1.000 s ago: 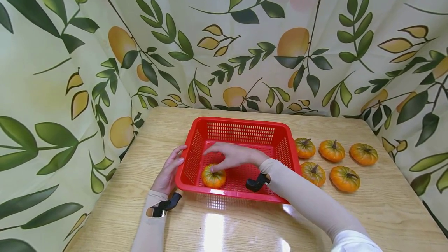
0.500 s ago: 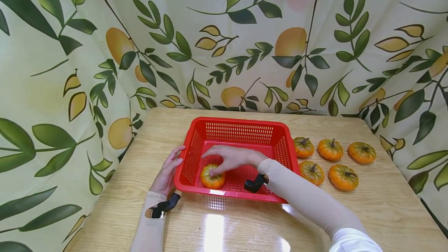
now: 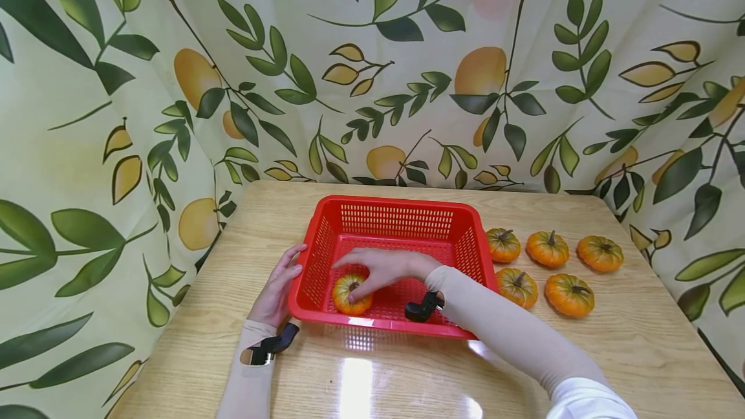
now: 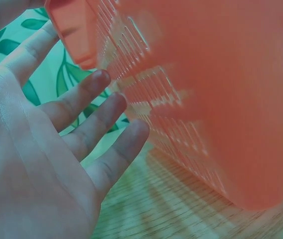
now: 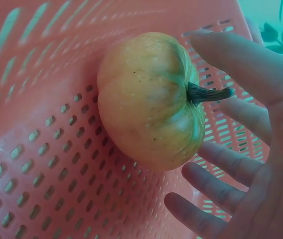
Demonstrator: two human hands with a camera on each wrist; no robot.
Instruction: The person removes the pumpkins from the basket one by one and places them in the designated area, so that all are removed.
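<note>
A small orange pumpkin [image 3: 347, 304] with a dark stem sits in the near left corner of the red plastic basket [image 3: 401, 323]. My right hand [image 3: 387, 270] is spread around it, with the thumb over its near side in the head view. In the right wrist view the pumpkin [image 5: 146, 99] lies on the perforated floor, and the spread fingers [image 5: 221, 189] stand around its stem side. My left hand [image 3: 276, 293] is at the basket's left end, fingertips by the rim. In the left wrist view its fingers [image 4: 121, 149] are extended beside the slotted wall.
Several more orange pumpkins, among them a front right one [image 3: 570, 295] and a back right one [image 3: 601, 253], stand on the wooden table [image 3: 442, 383] right of the basket. A leaf-patterned curtain [image 3: 419, 108] hangs behind and along both sides.
My right hand has shifted slightly toward the near side, and its thumb has come down across the pumpkin, whose stem now shows. The left hand stays at the basket's left end.
</note>
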